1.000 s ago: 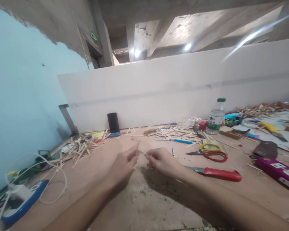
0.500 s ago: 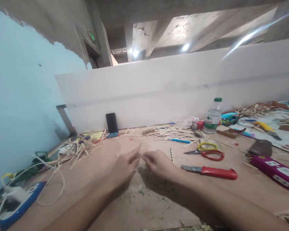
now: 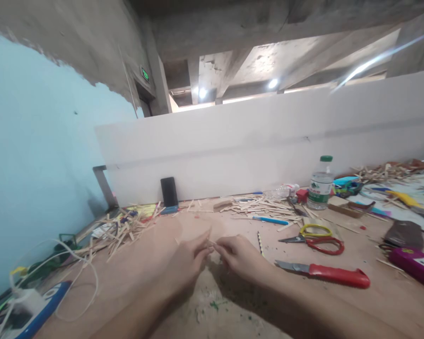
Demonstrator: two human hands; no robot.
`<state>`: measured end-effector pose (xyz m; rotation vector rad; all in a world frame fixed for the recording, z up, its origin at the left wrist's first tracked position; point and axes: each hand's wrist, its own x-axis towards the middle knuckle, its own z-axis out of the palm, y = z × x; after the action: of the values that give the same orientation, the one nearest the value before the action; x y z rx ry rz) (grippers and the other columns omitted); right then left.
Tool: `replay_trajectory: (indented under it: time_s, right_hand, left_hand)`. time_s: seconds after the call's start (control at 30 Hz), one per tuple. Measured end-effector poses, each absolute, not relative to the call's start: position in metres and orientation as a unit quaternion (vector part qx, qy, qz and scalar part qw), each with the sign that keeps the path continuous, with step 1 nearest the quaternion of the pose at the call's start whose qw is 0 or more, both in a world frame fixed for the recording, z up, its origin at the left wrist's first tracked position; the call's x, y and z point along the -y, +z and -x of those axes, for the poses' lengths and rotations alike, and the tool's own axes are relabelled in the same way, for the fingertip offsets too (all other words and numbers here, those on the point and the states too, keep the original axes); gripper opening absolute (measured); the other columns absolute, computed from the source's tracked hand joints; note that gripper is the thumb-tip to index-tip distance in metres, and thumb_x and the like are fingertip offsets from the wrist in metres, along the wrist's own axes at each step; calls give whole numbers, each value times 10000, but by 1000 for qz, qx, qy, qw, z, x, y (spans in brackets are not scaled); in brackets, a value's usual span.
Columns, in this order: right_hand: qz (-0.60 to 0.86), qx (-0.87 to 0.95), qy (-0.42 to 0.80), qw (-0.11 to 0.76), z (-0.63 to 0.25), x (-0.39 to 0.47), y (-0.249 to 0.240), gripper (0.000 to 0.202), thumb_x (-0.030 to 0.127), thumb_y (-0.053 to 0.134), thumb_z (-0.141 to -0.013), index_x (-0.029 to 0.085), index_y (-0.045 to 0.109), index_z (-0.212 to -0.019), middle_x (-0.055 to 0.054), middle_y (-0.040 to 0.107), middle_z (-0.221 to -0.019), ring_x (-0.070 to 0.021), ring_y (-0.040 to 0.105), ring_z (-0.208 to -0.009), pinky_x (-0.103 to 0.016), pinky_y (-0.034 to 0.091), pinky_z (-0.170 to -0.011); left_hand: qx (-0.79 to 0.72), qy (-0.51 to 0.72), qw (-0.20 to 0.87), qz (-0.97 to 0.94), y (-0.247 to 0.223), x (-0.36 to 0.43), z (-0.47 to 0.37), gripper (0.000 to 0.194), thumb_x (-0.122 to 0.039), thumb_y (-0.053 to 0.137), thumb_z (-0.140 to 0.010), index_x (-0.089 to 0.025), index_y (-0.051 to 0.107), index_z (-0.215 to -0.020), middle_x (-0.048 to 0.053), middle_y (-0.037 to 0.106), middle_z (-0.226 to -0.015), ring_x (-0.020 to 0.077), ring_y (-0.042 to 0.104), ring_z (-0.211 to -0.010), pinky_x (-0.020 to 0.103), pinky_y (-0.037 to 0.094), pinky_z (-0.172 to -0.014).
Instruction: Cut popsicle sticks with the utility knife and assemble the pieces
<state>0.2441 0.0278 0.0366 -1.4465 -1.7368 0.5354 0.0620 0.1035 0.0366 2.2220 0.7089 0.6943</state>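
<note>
My left hand and my right hand meet over the middle of the wooden table. Both are closed in a pinch, fingertips almost touching. Between them shows a thin pale wooden stick, small and mostly covered by the fingers. Just right of my right hand lies a narrow strip with black marks. Farther right are scissors with yellow and red handles, and below them a red-handled knife whose blade points left.
Loose wooden sticks are heaped at the left and along the back. A phone leans on the white partition. A water bottle stands back right. A blue power strip with white cable lies left; a purple case sits right.
The whole view has tilted up slightly, so the table things sit lower in the picture. Both hands keep their pinch on the stick, with little movement over the table.
</note>
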Motion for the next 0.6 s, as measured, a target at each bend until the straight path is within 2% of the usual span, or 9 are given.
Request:
replay_trajectory:
  time_s: [0.2, 0.37, 0.5, 0.6]
  right_hand:
    - [544, 693, 246, 404, -246, -28, 35, 335, 208, 466, -1005, 212, 548, -681, -4, 620, -615, -156, 577, -582, -255, 407, -620]
    - [537, 688, 265, 411, -244, -31, 29, 338, 217, 433, -1022, 218, 512, -694, 16, 560, -574, -146, 540, -529, -258, 395, -599]
    - [536, 674, 266, 433, -243, -31, 29, 327, 193, 469, -1000, 215, 517, -677, 7, 567, -603, -156, 542, -603, -268, 390, -646]
    - [535, 657, 294, 443, -241, -31, 31, 311, 226, 497, -992, 213, 527, -682, 9, 561, -605, -152, 531, -573, -271, 392, -612]
  left_hand:
    - [-278, 276, 334, -857, 37, -104, -63, 560, -348, 537, -992, -144, 571, -1513, 110, 792, -1225, 253, 745, -1057, 365, 598, -926]
    - [-285, 277, 321, -860, 33, -104, -61, 570, -363, 529, -990, -142, 577, -1514, 126, 777, -1265, 268, 746, -1079, 367, 606, -915]
    - [-295, 280, 310, -859, 33, -100, -63, 582, -354, 513, -991, -156, 554, -1537, 130, 732, -1361, 266, 743, -1080, 374, 603, -918]
    - [-298, 274, 296, -865, 35, -98, -64, 566, -352, 510, -990, -166, 574, -1521, 112, 777, -1268, 259, 743, -1034, 382, 588, -938]
